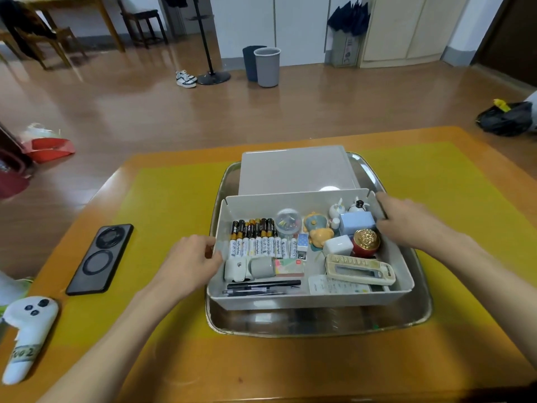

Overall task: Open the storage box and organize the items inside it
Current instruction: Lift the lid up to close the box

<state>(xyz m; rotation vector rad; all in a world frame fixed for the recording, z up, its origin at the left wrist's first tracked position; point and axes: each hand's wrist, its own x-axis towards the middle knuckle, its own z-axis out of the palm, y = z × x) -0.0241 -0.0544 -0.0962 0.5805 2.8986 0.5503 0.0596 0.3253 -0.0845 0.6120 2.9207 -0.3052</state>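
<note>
I see my left hand [190,263] holding the left wall of the storage box [308,299], fingers curled on its rim. My right hand [406,222] holds the right wall, thumb on the edge. The box sits open between my hands, in a metal tray [319,324]. Inside, pens [263,287] lie nearest, then a remote [360,270], then batteries [255,237]. Behind the box lies its lid [296,170].

We see the white storage box [305,298] open on the metal tray [319,324], its lid [296,170] flat behind it, batteries [258,239] rowed upright inside left, remote controls [357,270] inside right, pens [261,287] along the front wall
</note>
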